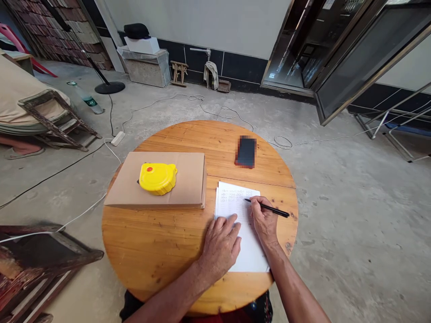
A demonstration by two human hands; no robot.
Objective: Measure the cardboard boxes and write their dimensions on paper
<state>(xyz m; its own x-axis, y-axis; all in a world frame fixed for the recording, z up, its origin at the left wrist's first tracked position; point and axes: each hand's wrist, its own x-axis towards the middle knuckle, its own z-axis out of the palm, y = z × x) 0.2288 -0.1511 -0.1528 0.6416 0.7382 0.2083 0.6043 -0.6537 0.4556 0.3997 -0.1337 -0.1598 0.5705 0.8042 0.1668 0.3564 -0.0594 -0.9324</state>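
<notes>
My right hand (pixel 264 220) grips a black pen (pixel 278 210), its tip resting at the upper part of a white sheet of paper (pixel 247 251). Several rows of small handwriting run across the top of the sheet, too small to read. My left hand (pixel 222 240) lies flat over the paper's left edge, fingers slightly spread, holding nothing. At least one more sheet shows beneath the top one. To the left, a yellow chalk-line or tape-measure-like case (pixel 157 178) with a red button sits on a closed cardboard box (pixel 124 190).
Everything rests on a round wooden table (pixel 161 251). A dark, pixelated rectangular object (pixel 246 151) lies beyond the paper. White cables, a power strip (pixel 117 138) and a plastic bottle (pixel 85 98) are on the floor. A wooden chair (pixel 57 119) and another person's foot (pixel 23 148) are at left.
</notes>
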